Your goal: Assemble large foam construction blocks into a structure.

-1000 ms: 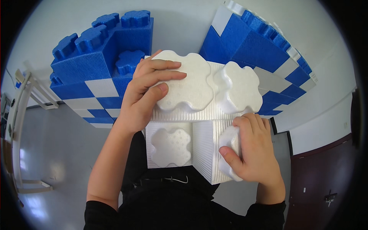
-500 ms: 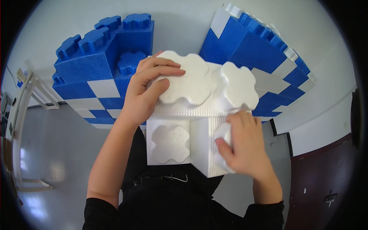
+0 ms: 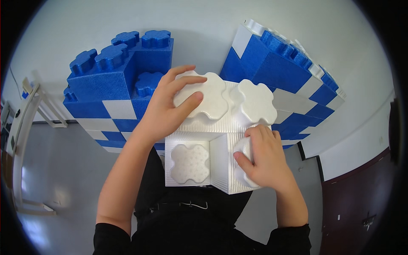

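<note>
A large white foam building block [image 3: 219, 163] with a stepped, corner-like shape is in front of my waist. Lobed studs stand on it: a back left stud [image 3: 214, 100], a back right stud [image 3: 255, 102], a front right stud [image 3: 244, 155] and a lower front left stud [image 3: 190, 163] in a recess. My left hand [image 3: 163, 102] lies over the back left stud, fingers spread apart, with thumb and fingertips at its top. My right hand [image 3: 265, 159] is closed around the front right stud. What supports the block underneath is hidden.
Beyond the block, a stepped blue and white block wall [image 3: 100, 85] stands at the left and another block wall [image 3: 272, 59] at the right, against a white room wall. A pale wooden frame [image 3: 25, 114] is far left; a dark red door [image 3: 357, 204] is lower right.
The view has shifted, so the block walls appear lower. The white block sits slightly more level and a little to the left. My left fingers have spread wider; my right hand keeps its grip.
</note>
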A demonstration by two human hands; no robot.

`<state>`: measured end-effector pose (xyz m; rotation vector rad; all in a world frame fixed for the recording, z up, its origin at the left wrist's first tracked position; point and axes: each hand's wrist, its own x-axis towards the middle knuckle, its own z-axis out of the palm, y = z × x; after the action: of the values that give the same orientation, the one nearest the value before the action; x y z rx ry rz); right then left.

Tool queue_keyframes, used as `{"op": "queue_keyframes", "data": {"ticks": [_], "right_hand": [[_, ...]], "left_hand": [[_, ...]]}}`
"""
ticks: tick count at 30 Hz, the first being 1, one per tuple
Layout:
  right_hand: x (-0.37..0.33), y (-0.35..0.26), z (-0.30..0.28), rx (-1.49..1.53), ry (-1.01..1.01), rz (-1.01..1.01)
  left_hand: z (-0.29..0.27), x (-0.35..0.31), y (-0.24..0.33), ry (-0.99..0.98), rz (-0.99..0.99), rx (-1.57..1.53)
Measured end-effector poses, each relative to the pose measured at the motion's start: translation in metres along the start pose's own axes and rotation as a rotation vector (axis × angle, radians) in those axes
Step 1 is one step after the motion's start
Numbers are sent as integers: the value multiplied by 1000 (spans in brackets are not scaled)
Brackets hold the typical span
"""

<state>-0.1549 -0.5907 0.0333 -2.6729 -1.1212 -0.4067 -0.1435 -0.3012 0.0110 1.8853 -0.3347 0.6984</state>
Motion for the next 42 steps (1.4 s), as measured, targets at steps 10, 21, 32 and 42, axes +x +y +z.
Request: {"op": "queue_keyframes", "data": {"ticks": [10, 21, 32, 42], "right_hand": [[-25, 11, -38, 493, 486, 67], [-9, 7, -8, 1131, 128, 111], [-49, 10, -11, 808, 378, 166], [-63, 10, 17, 876, 659, 71]], "left_hand": [[11, 8, -7, -7, -67, 119], [15, 4, -8, 9, 25, 106], [8, -2, -14, -11, 45, 40], [4, -4, -17, -34, 26, -108]]}}
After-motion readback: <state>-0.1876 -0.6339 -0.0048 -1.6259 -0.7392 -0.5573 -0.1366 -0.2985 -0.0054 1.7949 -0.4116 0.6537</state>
